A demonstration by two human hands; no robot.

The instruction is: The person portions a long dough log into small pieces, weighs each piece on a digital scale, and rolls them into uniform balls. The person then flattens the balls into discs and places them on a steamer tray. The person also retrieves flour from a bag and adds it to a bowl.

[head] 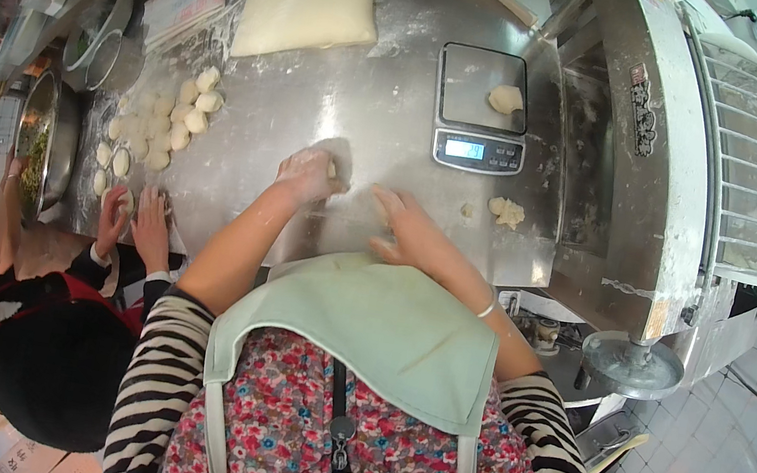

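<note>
My left hand [307, 174], dusted with flour, is curled low over the steel worktop [270, 125]; a bit of pale dough shows at its fingers. To its right, my right hand [398, 225] is held on its side above the worktop, and whether it holds dough I cannot tell. A digital scale [477, 152] with a lit display stands beyond my right hand, with a lump of dough [505, 99] on its pan. Torn dough scraps [506, 212] lie nearer the edge. Many small dough balls [160, 123] are grouped on the left.
A large dough slab [309, 10] lies at the back, near a rolling pin [501, 2]. At the left, a co-worker's hands [149, 221] are at the worktop by a steel bowl of chopped filling [62, 145]. A large steel machine [653, 167] borders the right side.
</note>
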